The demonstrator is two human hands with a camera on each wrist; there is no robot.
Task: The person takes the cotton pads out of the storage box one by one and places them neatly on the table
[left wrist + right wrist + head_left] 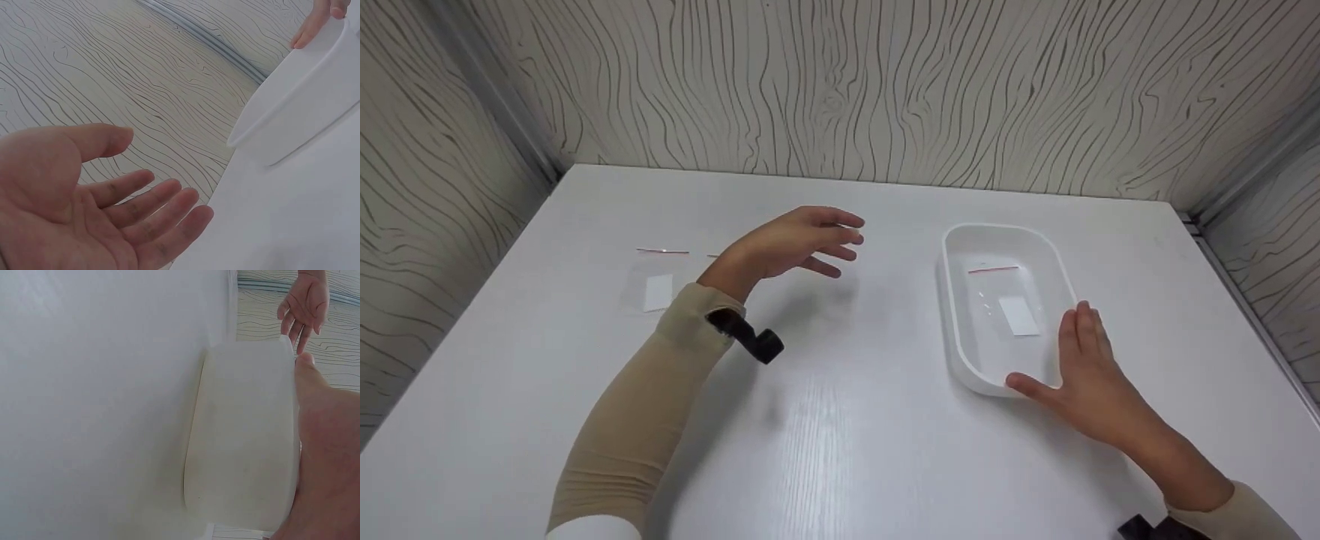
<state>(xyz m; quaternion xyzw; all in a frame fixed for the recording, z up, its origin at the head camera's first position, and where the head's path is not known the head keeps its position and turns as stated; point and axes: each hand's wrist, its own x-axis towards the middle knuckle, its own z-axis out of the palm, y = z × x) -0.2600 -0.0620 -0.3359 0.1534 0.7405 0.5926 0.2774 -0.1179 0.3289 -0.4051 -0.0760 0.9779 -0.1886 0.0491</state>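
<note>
A white plastic tray with rounded corners [952,330] stands on the right part of the table. Inside it lies a clear zip bag [1018,315] with a red strip and a white slip. My right hand [1099,394] rests at the tray's near right corner, thumb on the near rim and straight fingers along the right side. Left of the tray, my left hand [795,244] hovers over the table, holding nothing, its fingers loosely spread. The left wrist view shows its palm [84,219]. Another zip bag [658,291] lies left of the left wrist.
The white table [870,465] meets wood-grain panels [840,90] at the back and sides. A short edge of something [712,256], perhaps a further bag, shows beside the left wrist, which hides the remainder.
</note>
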